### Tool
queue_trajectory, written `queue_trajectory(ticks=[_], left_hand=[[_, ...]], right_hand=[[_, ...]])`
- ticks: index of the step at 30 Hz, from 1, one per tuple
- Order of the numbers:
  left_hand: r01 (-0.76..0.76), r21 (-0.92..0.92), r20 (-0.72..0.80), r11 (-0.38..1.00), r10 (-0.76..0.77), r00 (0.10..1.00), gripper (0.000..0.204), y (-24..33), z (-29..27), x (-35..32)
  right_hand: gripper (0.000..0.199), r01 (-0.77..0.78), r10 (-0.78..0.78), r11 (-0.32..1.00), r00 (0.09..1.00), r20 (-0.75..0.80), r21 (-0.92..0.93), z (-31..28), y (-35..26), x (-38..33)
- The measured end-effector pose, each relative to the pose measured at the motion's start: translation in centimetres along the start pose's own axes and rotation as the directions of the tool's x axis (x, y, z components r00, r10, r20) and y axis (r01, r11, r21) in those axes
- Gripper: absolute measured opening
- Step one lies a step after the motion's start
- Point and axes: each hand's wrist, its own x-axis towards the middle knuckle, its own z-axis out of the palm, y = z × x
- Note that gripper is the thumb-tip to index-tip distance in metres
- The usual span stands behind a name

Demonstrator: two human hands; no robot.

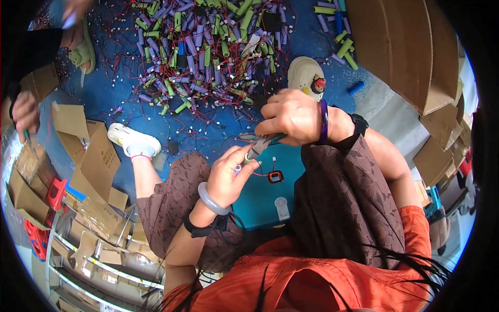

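We hold a small green cell (248, 157) near the centre of our view, above the teal surface (255, 208) between our legs. The fingers of our left hand (228, 174) are closed around it, and those of our right hand (292, 118) grip the pliers (258, 147), whose tips meet the cell's end; we cannot tell whether they bite. Just beyond, toward four o'clock, a coppery coil (270, 177) with a red wire lies on the teal surface, and a white rounded plate (281, 208) sits near its five o'clock edge.

Around us spreads a blue floor (171, 125), strewn with white connectors. Toward twelve and eleven o'clock a big heap of wired purple and green cells (202, 57) covers it; a blue cell (356, 87) lies alone at two, near tall cardboard (395, 47). Our pale shoes rest at one (305, 73) and nine (134, 139). At nine stands an open carton (93, 151), with a co-worker's hand (26, 112) holding a tool beyond it. Toward eight we see a red bin (55, 195) and a metal shelf (106, 276) crowded with cardboard.
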Motion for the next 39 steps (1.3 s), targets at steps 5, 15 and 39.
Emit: queue_trajectory(ticks=[5, 15, 39], left_hand=[[-0.022, 0.064, 0.060, 0.998, 0.018, 0.998, 0.027, 0.7, -0.1, 0.3], [-0.193, 0.189, -0.188, 0.963, 0.228, 0.955, 0.028, 1.0, -0.1, 1.1], [0.289, -0.753, 0.247, 0.591, -0.154, 0.957, 0.037, 0.5, -0.7, 0.7]], right_hand=[[0.026, -0.188, 0.078, 0.860, 0.967, 0.241, 0.475, 1.1, 0.9, -0.8], [0.031, -0.411, 0.201, 0.805, 0.867, 0.456, 0.428, 0.3, 0.7, -1.0], [0.032, -0.315, 0.303, 0.948, 0.861, -0.408, 0.038, 0.2, 0.2, 0.0]])
